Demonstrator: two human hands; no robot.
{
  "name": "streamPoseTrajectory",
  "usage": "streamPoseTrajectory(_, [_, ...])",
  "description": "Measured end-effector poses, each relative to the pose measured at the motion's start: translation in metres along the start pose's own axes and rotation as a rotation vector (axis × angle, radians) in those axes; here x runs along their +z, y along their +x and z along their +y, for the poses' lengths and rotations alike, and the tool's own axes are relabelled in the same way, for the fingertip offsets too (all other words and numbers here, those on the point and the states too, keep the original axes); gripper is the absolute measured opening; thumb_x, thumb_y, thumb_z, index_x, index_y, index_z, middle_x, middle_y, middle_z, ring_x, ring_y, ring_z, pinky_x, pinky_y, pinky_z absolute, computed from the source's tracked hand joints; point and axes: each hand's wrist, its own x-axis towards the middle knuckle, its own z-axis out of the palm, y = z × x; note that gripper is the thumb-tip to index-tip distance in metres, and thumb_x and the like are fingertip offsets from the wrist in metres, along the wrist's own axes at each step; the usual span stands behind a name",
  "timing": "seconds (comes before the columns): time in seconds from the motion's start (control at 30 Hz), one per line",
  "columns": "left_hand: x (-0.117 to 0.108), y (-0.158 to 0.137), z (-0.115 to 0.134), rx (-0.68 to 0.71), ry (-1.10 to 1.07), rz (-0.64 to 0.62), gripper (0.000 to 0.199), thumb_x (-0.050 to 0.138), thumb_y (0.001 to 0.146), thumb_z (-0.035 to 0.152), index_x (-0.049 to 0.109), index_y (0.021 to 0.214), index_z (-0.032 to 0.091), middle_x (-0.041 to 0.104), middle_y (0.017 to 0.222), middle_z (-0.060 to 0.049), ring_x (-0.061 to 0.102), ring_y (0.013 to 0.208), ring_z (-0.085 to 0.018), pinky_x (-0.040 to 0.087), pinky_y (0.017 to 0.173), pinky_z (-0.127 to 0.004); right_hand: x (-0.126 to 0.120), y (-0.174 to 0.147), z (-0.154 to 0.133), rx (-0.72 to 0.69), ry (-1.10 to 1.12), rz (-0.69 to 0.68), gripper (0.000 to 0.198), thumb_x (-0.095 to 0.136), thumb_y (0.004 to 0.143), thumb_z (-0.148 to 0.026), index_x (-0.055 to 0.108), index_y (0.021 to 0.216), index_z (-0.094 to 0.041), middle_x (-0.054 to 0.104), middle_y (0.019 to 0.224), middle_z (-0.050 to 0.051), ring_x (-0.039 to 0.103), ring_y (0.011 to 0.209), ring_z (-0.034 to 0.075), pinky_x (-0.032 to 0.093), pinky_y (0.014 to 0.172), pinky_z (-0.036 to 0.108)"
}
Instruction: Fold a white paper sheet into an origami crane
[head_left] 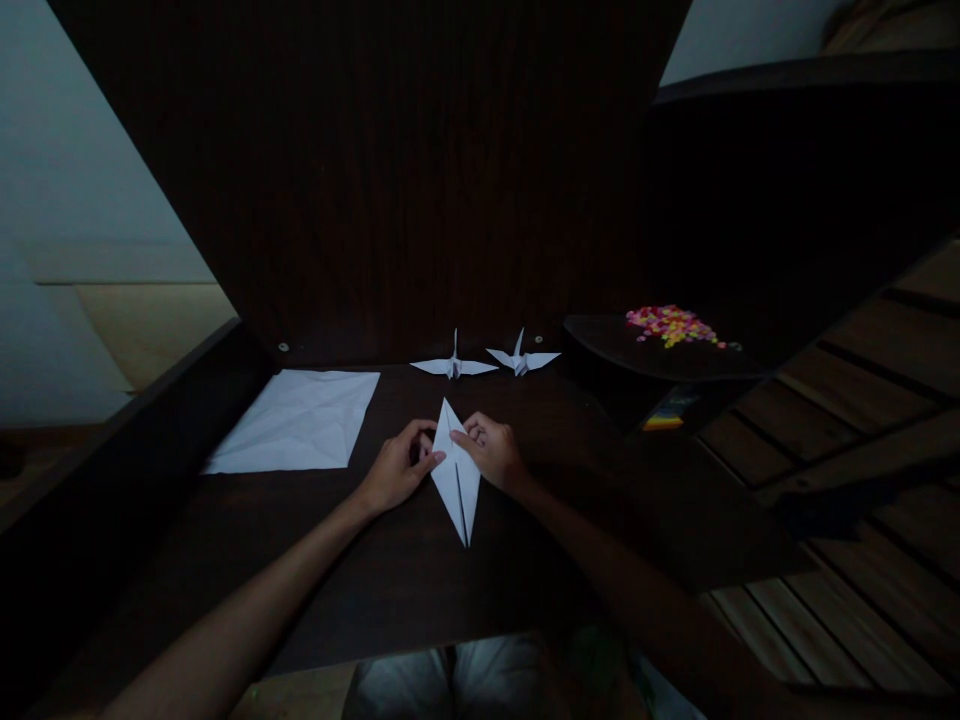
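A white sheet folded into a long diamond, an origami paper (456, 490), is held between my two hands over the dark desk. Its lower half is split by a slit down the middle. My left hand (401, 465) grips the left edge, thumb on top and fingers curled by the side. On the right edge, my right hand (491, 450) pinches the paper with the thumb lying on its upper face. Behind the diamond stand two finished paper cranes, one crane (454, 367) straight ahead and another crane (523, 361) to its right, wings spread.
Creased white paper sheets (292, 420) lie flat at the left of the desk (337, 570). A small corner shelf (600, 340) at the right carries a heap of colourful little pieces (675, 327). A dark panel (390, 180) rises at the back, and a low side wall (135, 430) bounds the left.
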Motion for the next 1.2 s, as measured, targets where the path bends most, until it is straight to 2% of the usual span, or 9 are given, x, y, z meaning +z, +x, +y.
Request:
streamPoseTrajectory(0.07, [-0.001,0.001,-0.003,-0.011,-0.045,0.026,0.038,0.062,0.081,0.033,0.05,0.114,0.019,0.057,0.071,0.004,0.052,0.064,-0.012,0.042,0.063,-0.025,-0.003,-0.001,-0.002,0.025,0.088,-0.05,0.024,0.067,0.074,-0.038,0.052,0.077,-0.019,0.05,0.058,-0.006,0.047,0.049,0.009,0.037,0.046,0.02])
streamPoseTrajectory(0.17, [-0.003,0.003,-0.01,-0.037,-0.144,0.094,0.041,0.063,0.08,0.033,0.048,0.115,0.018,0.055,0.07,0.004,0.054,0.065,-0.012,0.043,0.066,-0.025,-0.008,-0.002,-0.001,0.123,0.313,-0.16,0.042,0.072,0.068,-0.038,0.048,0.098,-0.022,0.053,0.071,-0.006,0.052,0.049,0.009,0.041,0.041,0.02])
streamPoseTrajectory(0.27, [-0.003,0.005,-0.014,-0.062,-0.227,0.166,0.043,0.065,0.078,0.033,0.048,0.114,0.017,0.055,0.07,0.004,0.055,0.065,-0.012,0.043,0.066,-0.024,-0.007,-0.003,0.002,0.172,0.429,-0.215,0.05,0.075,0.064,-0.034,0.046,0.103,-0.022,0.053,0.079,-0.005,0.056,0.052,0.009,0.046,0.042,0.021])
streamPoseTrajectory(0.5, [-0.001,0.004,-0.014,-0.066,-0.143,0.213,0.038,0.067,0.077,0.03,0.053,0.11,0.016,0.058,0.071,0.003,0.056,0.067,-0.012,0.045,0.068,-0.025,0.004,-0.002,0.004,0.082,0.298,-0.117,0.043,0.072,0.063,-0.021,0.051,0.101,-0.02,0.053,0.076,-0.005,0.05,0.051,0.006,0.038,0.047,0.019])
streamPoseTrajectory(0.8, [0.004,0.008,-0.023,-0.156,-0.338,0.228,0.05,0.074,0.067,0.025,0.048,0.109,0.018,0.062,0.099,-0.007,0.063,0.089,-0.017,0.054,0.075,-0.031,0.0,-0.001,0.007,0.034,0.299,-0.088,0.044,0.07,0.067,-0.025,0.05,0.106,-0.021,0.051,0.078,-0.004,0.048,0.051,0.005,0.037,0.048,0.019])
streamPoseTrajectory(0.9, [0.002,0.006,-0.017,-0.124,-0.238,0.239,0.052,0.073,0.068,0.025,0.047,0.113,0.021,0.06,0.107,-0.007,0.063,0.092,-0.018,0.054,0.071,-0.031,0.0,-0.003,0.003,0.006,0.186,-0.084,0.04,0.068,0.07,-0.026,0.052,0.107,-0.021,0.051,0.08,-0.003,0.045,0.049,0.005,0.037,0.047,0.02])
streamPoseTrajectory(1.0, [-0.003,0.003,-0.008,-0.031,-0.008,0.182,0.036,0.067,0.075,0.025,0.055,0.109,0.021,0.061,0.11,-0.008,0.062,0.091,-0.02,0.055,0.073,-0.034,-0.003,-0.005,0.0,-0.1,-0.099,-0.09,0.029,0.067,0.075,-0.026,0.061,0.103,-0.02,0.056,0.084,0.001,0.05,0.057,0.009,0.046,0.057,0.025])
streamPoseTrajectory(1.1, [-0.006,0.004,-0.006,0.125,0.242,0.096,0.015,0.061,0.081,0.025,0.068,0.094,0.021,0.066,0.105,-0.008,0.058,0.1,-0.025,0.048,0.09,-0.045,-0.01,-0.007,-0.001,-0.275,-0.384,-0.142,0.019,0.062,0.082,-0.026,0.071,0.097,-0.019,0.06,0.109,0.011,0.056,0.089,0.021,0.049,0.083,0.04])
streamPoseTrajectory(1.2, [-0.006,0.004,-0.011,0.236,0.369,0.004,0.021,0.053,0.088,0.026,0.072,0.096,0.021,0.069,0.108,-0.008,0.052,0.115,-0.028,0.044,0.098,-0.047,-0.018,-0.009,0.0,-0.372,-0.569,-0.239,0.022,0.057,0.087,-0.028,0.072,0.102,-0.021,0.051,0.135,0.012,0.046,0.118,0.029,0.042,0.094,0.05])
